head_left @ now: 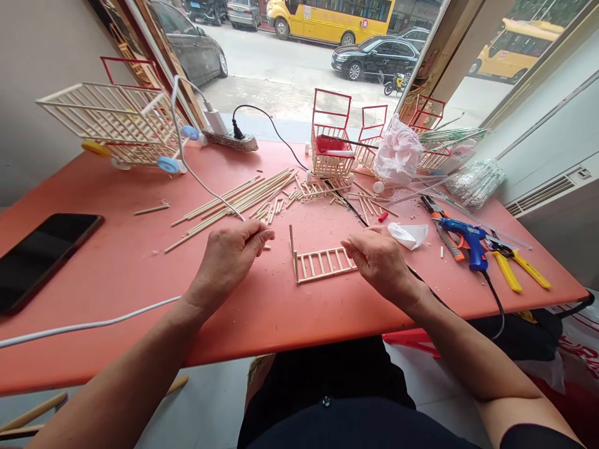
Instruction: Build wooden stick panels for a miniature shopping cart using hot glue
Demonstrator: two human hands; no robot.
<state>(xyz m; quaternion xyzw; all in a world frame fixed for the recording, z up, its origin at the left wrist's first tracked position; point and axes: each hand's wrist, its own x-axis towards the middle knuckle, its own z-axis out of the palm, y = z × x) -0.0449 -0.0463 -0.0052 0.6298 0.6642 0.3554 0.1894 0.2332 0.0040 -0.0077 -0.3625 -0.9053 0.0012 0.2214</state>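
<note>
A small ladder-like frame of thin wooden sticks [324, 276] lies on the pink table, with two short sticks standing up at its left end. To its left is my left hand [230, 254], its fingers pinched together; whatever they may hold is too small to make out. My right hand [378, 259] is at the frame's right end, thumb and fingers closed, covering that end. Whether it grips the frame or something else is hidden. Long wooden sticks [238, 201] and short cut pieces lie behind my hands.
On the pink table [262, 318] are a phone [47, 252], a power strip [231, 141], a blue glue gun [470, 240], yellow-handled pliers [510, 271] and white tissue [409, 235]. Stick-built carts [116, 118] stand at the back left and back right. A white cable crosses the left side.
</note>
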